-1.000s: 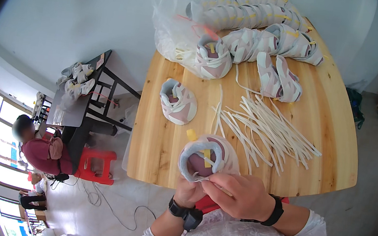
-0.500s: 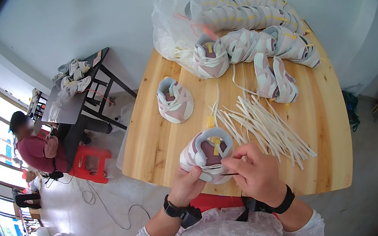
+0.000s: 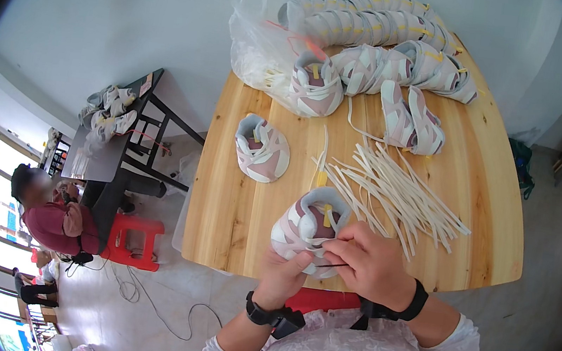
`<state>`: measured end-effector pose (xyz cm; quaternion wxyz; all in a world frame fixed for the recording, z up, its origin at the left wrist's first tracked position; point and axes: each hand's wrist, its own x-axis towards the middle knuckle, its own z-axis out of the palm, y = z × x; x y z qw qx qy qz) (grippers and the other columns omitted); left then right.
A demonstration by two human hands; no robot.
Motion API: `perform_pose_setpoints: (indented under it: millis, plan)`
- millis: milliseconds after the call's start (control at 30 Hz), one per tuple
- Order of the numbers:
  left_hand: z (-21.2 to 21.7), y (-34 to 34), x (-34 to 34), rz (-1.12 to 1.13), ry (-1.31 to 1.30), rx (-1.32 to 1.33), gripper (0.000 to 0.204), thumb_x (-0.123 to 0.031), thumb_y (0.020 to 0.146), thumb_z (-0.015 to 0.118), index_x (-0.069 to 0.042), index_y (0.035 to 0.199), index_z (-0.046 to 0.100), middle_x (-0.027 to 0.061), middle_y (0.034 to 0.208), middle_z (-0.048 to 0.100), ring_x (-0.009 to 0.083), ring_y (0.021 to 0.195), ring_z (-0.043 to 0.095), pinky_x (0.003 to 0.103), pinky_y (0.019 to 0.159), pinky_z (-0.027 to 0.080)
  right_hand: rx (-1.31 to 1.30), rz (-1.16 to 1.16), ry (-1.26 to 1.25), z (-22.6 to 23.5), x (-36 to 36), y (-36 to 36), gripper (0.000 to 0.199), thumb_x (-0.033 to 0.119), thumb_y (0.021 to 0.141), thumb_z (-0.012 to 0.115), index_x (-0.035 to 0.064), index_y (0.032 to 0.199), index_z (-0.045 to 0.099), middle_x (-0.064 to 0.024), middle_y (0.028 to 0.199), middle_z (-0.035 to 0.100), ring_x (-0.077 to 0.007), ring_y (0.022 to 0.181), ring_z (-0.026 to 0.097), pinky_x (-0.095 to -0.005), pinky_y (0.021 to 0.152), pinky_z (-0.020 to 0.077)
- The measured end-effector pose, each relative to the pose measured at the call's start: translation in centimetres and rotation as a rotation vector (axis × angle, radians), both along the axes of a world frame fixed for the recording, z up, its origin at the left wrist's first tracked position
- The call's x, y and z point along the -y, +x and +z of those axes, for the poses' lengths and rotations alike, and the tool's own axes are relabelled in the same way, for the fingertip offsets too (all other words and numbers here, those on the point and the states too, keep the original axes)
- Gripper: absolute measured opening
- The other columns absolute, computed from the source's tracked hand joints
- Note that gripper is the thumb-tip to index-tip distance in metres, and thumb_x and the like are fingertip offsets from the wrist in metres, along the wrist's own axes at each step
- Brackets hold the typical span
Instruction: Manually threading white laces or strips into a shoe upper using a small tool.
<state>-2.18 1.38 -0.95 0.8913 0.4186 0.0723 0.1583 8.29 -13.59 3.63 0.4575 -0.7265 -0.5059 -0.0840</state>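
A white and pale pink shoe upper point(image 3: 294, 225) with a grey collar rests in my left hand point(image 3: 278, 279), near the table's front edge. My left fingers wrap its lower side, the thumb towards the front. At the lace area my right hand point(image 3: 377, 268) is closed in a pinch around a thin dark rod-like tool point(image 3: 334, 265), whose tip points towards the upper. White lace shows across the upper's opening; the fingers hide part of it. Just beyond lies a loose pile of flat white laces point(image 3: 399, 195).
Laced uppers stand on the wooden table point(image 3: 210, 230): one upper point(image 3: 270, 160) at left, another point(image 3: 316, 98) beside a clear plastic bag point(image 3: 259, 45). Long rows of nested uppers point(image 3: 378, 28) line the back. A person point(image 3: 51, 220) sits far left near a red stool point(image 3: 137, 245).
My right hand has shifted slightly down and left, with the dark tool now reaching further across the upper's front. The upper has tilted a little. The seated person's hands have risen.
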Motion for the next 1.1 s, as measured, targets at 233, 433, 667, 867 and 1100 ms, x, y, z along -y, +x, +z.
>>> perform_pose_setpoints:
  millis: [233, 433, 667, 867, 1100]
  plan:
    - [-0.7, -0.1, 0.3, -0.012, 0.123, 0.053, 0.041, -0.002, 0.090, 0.062, -0.002, 0.129, 0.048, 0.0079, 0.124, 0.058, 0.0173, 0.113, 0.056, 0.032, 0.096, 0.045, -0.114, 0.032, -0.031, 0.6, -0.6, -0.2, 0.016, 0.007, 0.070, 0.074, 0.0076, 0.079, 0.060, -0.0045, 0.080, 0.051, -0.0184, 0.060, 0.059, -0.0299, 0.050, 0.0462]
    - [-0.5, -0.2, 0.8, 0.015, 0.027, 0.004, 0.040, -0.004, 0.091, 0.061, -0.001, 0.128, 0.049, 0.0093, 0.124, 0.058, 0.0205, 0.112, 0.058, 0.036, 0.096, 0.047, -0.207, 0.155, 0.030, -0.1, -0.6, 0.4, 0.014, 0.001, 0.066, 0.065, 0.0060, 0.074, 0.055, -0.0061, 0.077, 0.048, -0.0192, 0.058, 0.056, -0.0294, 0.050, 0.0447]
    - [-0.1, -0.2, 1.2, 0.007, 0.049, -0.024, 0.042, -0.006, 0.092, 0.059, -0.003, 0.132, 0.046, 0.0100, 0.129, 0.055, 0.0222, 0.118, 0.054, 0.039, 0.100, 0.044, -0.208, 0.230, 0.072, -0.4, -0.1, 0.8, 0.016, 0.003, 0.066, 0.066, 0.0075, 0.079, 0.056, -0.0056, 0.081, 0.051, -0.0203, 0.056, 0.054, -0.0306, 0.050, 0.0434]
    - [0.5, 0.0, -0.3, -0.032, -0.112, 0.073, 0.046, -0.008, 0.094, 0.057, -0.007, 0.137, 0.040, 0.0090, 0.134, 0.051, 0.0228, 0.123, 0.051, 0.041, 0.103, 0.042, -0.111, -0.002, 0.116, 0.2, 0.7, 1.2, 0.038, 0.004, 0.066, 0.074, 0.0114, 0.100, 0.062, -0.0082, 0.103, 0.055, -0.0210, 0.068, 0.059, -0.0304, 0.054, 0.0467]
    - [0.0, -0.1, -0.7, -0.069, -0.098, 0.056, 0.049, -0.010, 0.093, 0.059, -0.006, 0.137, 0.040, 0.0092, 0.136, 0.050, 0.0232, 0.125, 0.049, 0.042, 0.105, 0.040, -0.020, -0.033, 0.035, 1.6, 0.5, 1.8, 0.047, 0.004, 0.069, 0.073, 0.0174, 0.113, 0.061, -0.0092, 0.116, 0.052, -0.0227, 0.092, 0.061, -0.0314, 0.064, 0.0510]
